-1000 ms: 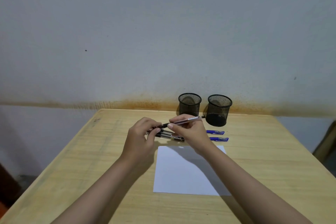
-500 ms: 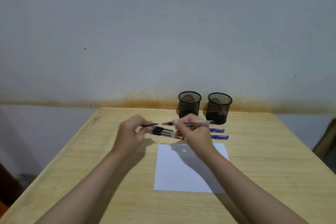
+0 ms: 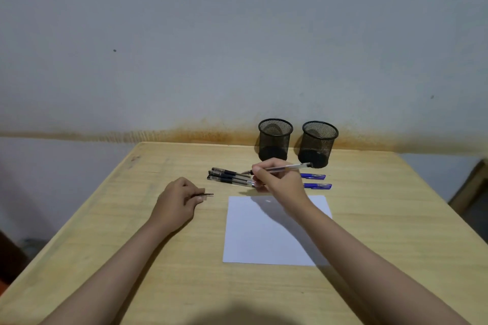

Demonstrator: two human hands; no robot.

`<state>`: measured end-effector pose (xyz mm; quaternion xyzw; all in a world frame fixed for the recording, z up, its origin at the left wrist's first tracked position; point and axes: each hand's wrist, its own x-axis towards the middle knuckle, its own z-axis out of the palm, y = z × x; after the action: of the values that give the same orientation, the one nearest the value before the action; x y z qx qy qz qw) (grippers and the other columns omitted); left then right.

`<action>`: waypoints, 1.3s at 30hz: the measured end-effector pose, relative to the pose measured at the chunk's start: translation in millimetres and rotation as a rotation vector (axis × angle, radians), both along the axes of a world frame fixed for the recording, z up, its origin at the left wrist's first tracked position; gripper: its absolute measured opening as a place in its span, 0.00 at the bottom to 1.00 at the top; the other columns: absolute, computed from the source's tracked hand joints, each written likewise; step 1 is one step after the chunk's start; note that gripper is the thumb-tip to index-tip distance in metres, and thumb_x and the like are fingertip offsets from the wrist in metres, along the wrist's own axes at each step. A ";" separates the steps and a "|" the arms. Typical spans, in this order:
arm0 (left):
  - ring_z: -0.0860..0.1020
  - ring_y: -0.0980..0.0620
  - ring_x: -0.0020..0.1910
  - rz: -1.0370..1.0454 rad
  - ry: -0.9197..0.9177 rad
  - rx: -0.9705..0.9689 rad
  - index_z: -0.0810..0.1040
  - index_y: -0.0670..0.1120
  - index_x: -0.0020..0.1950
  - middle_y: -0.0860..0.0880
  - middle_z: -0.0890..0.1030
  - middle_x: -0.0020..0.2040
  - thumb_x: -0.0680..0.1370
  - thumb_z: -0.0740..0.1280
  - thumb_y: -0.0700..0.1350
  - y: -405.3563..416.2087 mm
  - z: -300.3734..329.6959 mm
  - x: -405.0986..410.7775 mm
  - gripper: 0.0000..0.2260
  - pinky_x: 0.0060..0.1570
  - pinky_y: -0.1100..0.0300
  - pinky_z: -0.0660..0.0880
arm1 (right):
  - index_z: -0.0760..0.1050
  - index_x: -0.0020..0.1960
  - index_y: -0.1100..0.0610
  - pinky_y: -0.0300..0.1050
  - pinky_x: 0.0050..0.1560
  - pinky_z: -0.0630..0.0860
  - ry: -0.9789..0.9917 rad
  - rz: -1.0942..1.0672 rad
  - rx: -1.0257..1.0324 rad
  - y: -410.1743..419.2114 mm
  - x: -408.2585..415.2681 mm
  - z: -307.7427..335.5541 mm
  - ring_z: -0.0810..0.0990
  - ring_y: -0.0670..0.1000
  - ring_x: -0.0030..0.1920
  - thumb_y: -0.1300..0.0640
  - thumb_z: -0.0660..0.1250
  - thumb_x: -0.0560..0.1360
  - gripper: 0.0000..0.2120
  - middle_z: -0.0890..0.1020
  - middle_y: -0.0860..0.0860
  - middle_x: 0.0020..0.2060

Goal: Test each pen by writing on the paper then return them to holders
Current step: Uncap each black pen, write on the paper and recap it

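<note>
My right hand (image 3: 280, 184) grips an uncapped clear-barrelled black pen (image 3: 286, 167), held level above the table just beyond the white paper (image 3: 274, 235). My left hand (image 3: 177, 202) rests on the table left of the paper, pinching the pen's black cap (image 3: 205, 195). Three capped black pens (image 3: 228, 177) lie side by side behind the paper, partly hidden by my right hand. Two blue pens (image 3: 315, 181) lie to the right of that hand. Two black mesh holders (image 3: 275, 140) (image 3: 318, 144) stand at the table's far edge, both looking empty.
The wooden table (image 3: 132, 245) stands against a grey wall with a rust-coloured stain line. A dark object shows at the right edge (image 3: 470, 192), beyond the table.
The two hands have pulled apart: the cap came off the pen. My left hand moved down and left to the table with the cap; my right hand stayed with the pen.
</note>
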<state>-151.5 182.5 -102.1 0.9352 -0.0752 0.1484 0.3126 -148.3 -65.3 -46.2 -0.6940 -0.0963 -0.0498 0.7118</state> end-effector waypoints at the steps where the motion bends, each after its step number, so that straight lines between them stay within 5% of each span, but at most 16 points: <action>1: 0.76 0.50 0.47 0.006 -0.004 0.007 0.83 0.47 0.52 0.53 0.77 0.43 0.74 0.70 0.44 -0.2 -2.2 0.5 0.08 0.48 0.50 0.75 | 0.80 0.41 0.63 0.39 0.34 0.79 -0.004 -0.007 -0.019 4.3 2.1 -4.5 0.80 0.46 0.31 0.65 0.71 0.72 0.01 0.81 0.54 0.33; 7: 0.75 0.51 0.52 0.011 -0.044 -0.040 0.79 0.47 0.59 0.53 0.76 0.49 0.71 0.62 0.56 -9.6 2.0 -16.8 0.21 0.53 0.52 0.73 | 0.77 0.36 0.59 0.44 0.33 0.77 0.040 -0.055 -0.069 22.3 15.7 -24.3 0.77 0.50 0.30 0.62 0.73 0.71 0.07 0.79 0.53 0.29; 10: 0.74 0.56 0.53 -0.121 -0.069 -0.033 0.78 0.50 0.58 0.56 0.76 0.51 0.72 0.62 0.57 -23.8 5.5 -34.7 0.19 0.53 0.57 0.71 | 0.75 0.37 0.62 0.42 0.27 0.74 0.111 -0.039 0.020 25.3 15.2 -34.5 0.75 0.53 0.25 0.63 0.72 0.71 0.08 0.77 0.53 0.25; 18: 0.57 0.55 0.72 -0.249 0.106 0.264 0.63 0.63 0.70 0.55 0.62 0.74 0.73 0.51 0.65 -36.3 -8.5 -45.7 0.26 0.71 0.49 0.55 | 0.73 0.36 0.60 0.43 0.32 0.77 0.023 -0.041 -0.159 23.2 21.0 -43.1 0.79 0.48 0.28 0.67 0.71 0.70 0.09 0.77 0.54 0.29; 26: 0.56 0.55 0.75 -0.236 0.115 0.227 0.65 0.61 0.70 0.56 0.60 0.75 0.72 0.53 0.65 -37.3 -6.5 -48.9 0.27 0.72 0.45 0.56 | 0.70 0.37 0.67 0.50 0.30 0.79 0.063 -0.075 -0.077 40.5 18.9 -42.4 0.80 0.56 0.26 0.66 0.69 0.72 0.10 0.76 0.61 0.26; 34: 0.52 0.58 0.75 -0.220 0.153 0.182 0.65 0.59 0.70 0.58 0.56 0.76 0.71 0.53 0.66 -38.0 -5.9 -50.7 0.28 0.73 0.52 0.47 | 0.66 0.35 0.68 0.42 0.25 0.74 0.028 -0.020 -0.134 39.7 17.8 -46.3 0.78 0.53 0.23 0.69 0.67 0.71 0.11 0.73 0.74 0.30; 39: 0.51 0.59 0.75 -0.223 0.155 0.186 0.65 0.59 0.70 0.58 0.56 0.76 0.71 0.52 0.66 -38.1 -5.3 -51.0 0.28 0.72 0.52 0.47 | 0.67 0.35 0.64 0.41 0.25 0.74 0.028 -0.010 -0.171 41.2 19.5 -47.7 0.78 0.52 0.24 0.69 0.67 0.71 0.11 0.73 0.66 0.28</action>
<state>-202.5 144.4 -107.4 0.9546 -0.1678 0.0325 0.2440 -128.8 -24.1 -94.0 -0.7532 -0.0868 -0.0355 0.6510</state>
